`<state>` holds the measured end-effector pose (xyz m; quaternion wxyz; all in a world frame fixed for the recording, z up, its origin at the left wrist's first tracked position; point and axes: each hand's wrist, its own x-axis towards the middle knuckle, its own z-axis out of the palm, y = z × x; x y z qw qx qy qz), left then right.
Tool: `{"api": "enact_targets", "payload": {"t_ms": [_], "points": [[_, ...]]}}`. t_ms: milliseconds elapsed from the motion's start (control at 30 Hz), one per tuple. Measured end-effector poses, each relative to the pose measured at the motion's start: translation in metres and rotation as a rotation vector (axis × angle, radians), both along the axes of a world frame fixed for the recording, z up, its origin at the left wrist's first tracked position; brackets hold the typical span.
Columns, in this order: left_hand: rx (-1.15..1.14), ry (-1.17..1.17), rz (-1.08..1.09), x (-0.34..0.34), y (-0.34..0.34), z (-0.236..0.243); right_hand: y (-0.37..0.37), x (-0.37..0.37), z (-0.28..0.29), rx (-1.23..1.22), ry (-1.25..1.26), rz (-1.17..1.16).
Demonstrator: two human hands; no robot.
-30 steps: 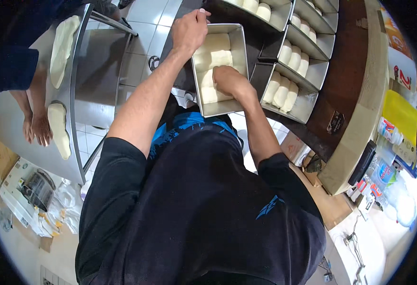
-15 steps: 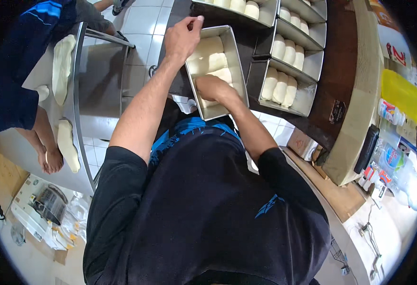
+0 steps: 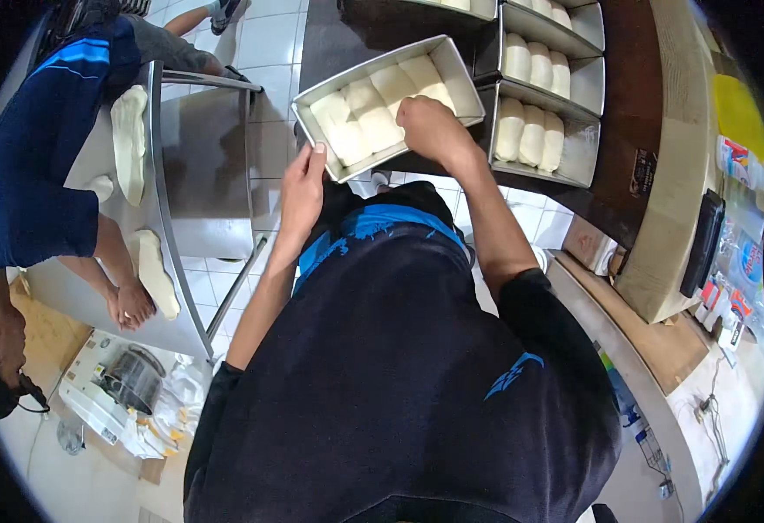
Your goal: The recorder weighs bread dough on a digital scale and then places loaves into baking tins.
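Note:
A metal loaf pan (image 3: pixel 388 64) lies tilted in front of me, its long side slanting up to the right. Pale dough pieces (image 3: pixel 369 103) fill its bottom, pressed close together. My left hand (image 3: pixel 302 192) grips the pan's near left corner, thumb over the rim and the other fingers hidden beneath. My right hand (image 3: pixel 439 135) is curled into a fist above the near long rim. Its knuckles rest on the dough toward the right end; the fingertips are hidden. To the right stands another loaf pan (image 3: pixel 582 144) with three dough rolls (image 3: pixel 530 135).
More filled pans (image 3: pixel 587 83) line the dark table (image 3: pixel 622 105) behind and to the right. At the left a co-worker's hands (image 3: pixel 131 305) rest on a metal table (image 3: pixel 173 218) beside flat dough strips (image 3: pixel 157 275). A cardboard box (image 3: pixel 661 253) borders the right side.
The pan has turned clockwise to lie more crosswise. My left hand came down from above its far left corner and took hold of the near left corner. My right fist moved right along the dough.

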<state>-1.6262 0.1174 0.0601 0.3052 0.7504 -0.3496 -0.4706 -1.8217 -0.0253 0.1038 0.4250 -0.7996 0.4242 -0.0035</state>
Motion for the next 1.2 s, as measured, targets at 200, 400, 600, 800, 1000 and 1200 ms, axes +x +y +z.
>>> {"api": "enact_targets", "payload": {"t_ms": [200,400,600,800,1000,1200], "points": [[-0.164,0.242,0.012,0.01,0.006,-0.008,-0.019,0.075,0.017,-0.004,0.312,0.455],[-0.144,0.308,0.021,0.011,0.007,-0.01,-0.026,0.122,-0.074,0.058,0.525,0.556],[-0.138,0.338,0.075,0.002,0.017,-0.019,-0.005,0.095,-0.074,0.13,0.451,0.517],[-0.15,0.385,0.102,0.008,0.018,-0.024,0.002,0.101,-0.041,0.267,0.442,0.431],[-0.158,0.46,0.11,0.007,0.005,-0.011,-0.011,0.098,-0.118,0.037,0.345,0.538],[-0.156,0.428,0.241,-0.002,0.017,-0.018,-0.032,0.048,-0.118,-0.024,0.326,0.581]]}}
